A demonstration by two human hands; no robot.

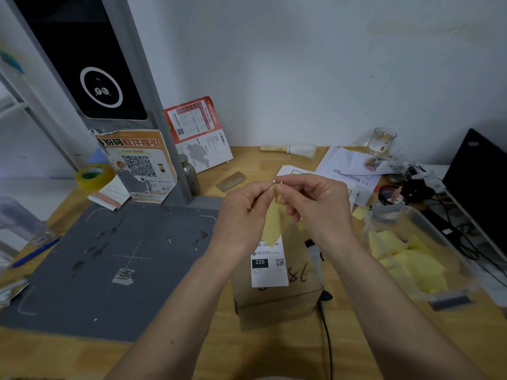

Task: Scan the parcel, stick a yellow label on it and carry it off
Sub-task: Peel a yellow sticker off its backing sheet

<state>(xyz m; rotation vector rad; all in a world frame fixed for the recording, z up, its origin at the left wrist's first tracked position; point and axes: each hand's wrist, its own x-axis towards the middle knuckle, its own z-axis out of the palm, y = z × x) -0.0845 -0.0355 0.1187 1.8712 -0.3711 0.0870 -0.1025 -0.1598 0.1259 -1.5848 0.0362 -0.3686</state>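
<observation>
A small brown cardboard parcel sits on the wooden desk in front of me, with a white shipping label on its top. Above it I hold a yellow label that hangs down between my hands. My left hand and my right hand both pinch the label's top edge with fingertips close together. The label's lower tip covers part of the white shipping label.
A grey scanning mat lies to the left, under a scanner stand with a dark screen. A clear plastic tub holding yellow labels stands at the right. A black cable runs beside the parcel. Tape roll, papers and a laptop crowd the back.
</observation>
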